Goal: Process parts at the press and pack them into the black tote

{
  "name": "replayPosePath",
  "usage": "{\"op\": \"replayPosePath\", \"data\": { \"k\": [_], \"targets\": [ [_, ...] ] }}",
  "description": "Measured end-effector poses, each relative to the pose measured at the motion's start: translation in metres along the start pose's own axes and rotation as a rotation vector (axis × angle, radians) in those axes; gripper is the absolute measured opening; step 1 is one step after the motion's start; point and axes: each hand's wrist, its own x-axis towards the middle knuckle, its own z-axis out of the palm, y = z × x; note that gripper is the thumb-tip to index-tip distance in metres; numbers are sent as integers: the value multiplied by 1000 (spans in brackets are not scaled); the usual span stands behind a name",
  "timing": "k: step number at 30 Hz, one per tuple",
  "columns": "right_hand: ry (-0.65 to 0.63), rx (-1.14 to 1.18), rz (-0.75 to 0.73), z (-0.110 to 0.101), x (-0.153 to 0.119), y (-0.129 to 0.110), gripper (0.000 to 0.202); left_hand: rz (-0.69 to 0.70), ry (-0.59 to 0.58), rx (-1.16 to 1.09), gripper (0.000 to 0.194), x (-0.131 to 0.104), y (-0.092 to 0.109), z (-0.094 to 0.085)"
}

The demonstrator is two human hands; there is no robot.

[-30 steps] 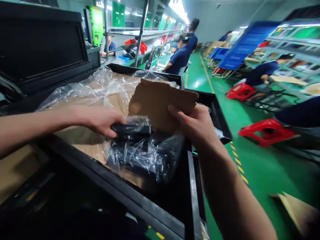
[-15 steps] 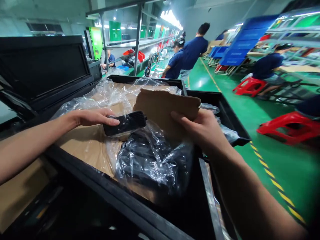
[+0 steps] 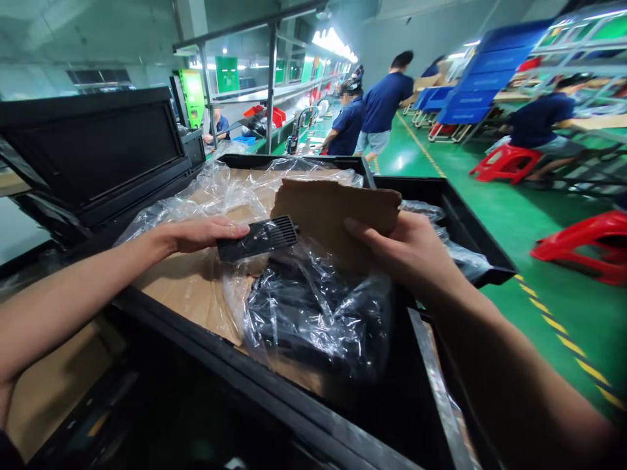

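My left hand (image 3: pixel 198 234) grips a flat black plastic part with a slotted grille (image 3: pixel 258 238), held level above a clear plastic bag (image 3: pixel 318 313) that has more black parts inside. My right hand (image 3: pixel 409 254) holds up the lower edge of a torn brown cardboard sheet (image 3: pixel 333 212), tilted back over the bag. Both lie in a large black crate (image 3: pixel 343 427) lined with cardboard and crumpled plastic film (image 3: pixel 220 186).
A black crate lid (image 3: pixel 93 153) stands open at the left. A second black tray (image 3: pixel 455 215) sits behind my right hand. Beyond are workbench racks, several people in blue shirts (image 3: pixel 386 104), red stools (image 3: pixel 588 241) and a green floor with yellow marking.
My left hand has lifted the black grille part up out of the plastic bag. My right hand keeps the cardboard raised. The camera has tilted up a little.
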Motion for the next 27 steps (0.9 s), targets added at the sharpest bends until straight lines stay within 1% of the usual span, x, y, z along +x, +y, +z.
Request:
{"op": "replayPosePath", "data": {
  "k": [4,7,9,10,11,12,13,14,15,16,18,22,24,27],
  "targets": [
    [5,-15,-7,0,-1,-1,31,-41,-69,-54,51,-2,4,0],
    [5,-38,-18,-1,-2,-1,34,31,-76,59,41,-1,3,-1],
    [3,-48,-9,-1,-2,0,34,161,-42,254,32,0,1,-1],
    [0,-48,-2,-1,-2,0,35,272,-13,386,25,2,0,-1],
    [-6,-49,1,-1,-2,0,35,411,32,536,18,3,-2,-1],
    [-7,-52,0,-1,-2,0,36,566,98,698,11,4,-3,0],
    [-7,-58,-3,-1,-2,0,36,722,185,859,10,5,-4,1],
    [-6,-63,-7,-1,-3,0,36,861,281,1009,13,6,-4,2],
    [-5,-67,-12,-1,-3,0,36,972,376,1135,15,6,-3,4],
    [-7,-70,-17,-1,-3,-1,36,1054,455,1232,16,6,-2,6],
    [-11,-65,-31,-1,-4,-3,36,1162,538,1333,13,6,1,11],
    [-20,-87,-39,-1,-4,-5,34,1307,576,1365,9,3,8,19],
    [-20,-115,-33,-1,-4,-4,36,1361,601,1379,14,2,9,22],
    [-11,-140,-34,-2,-2,-2,38,1394,629,1404,21,-2,11,24]
  ]
}}
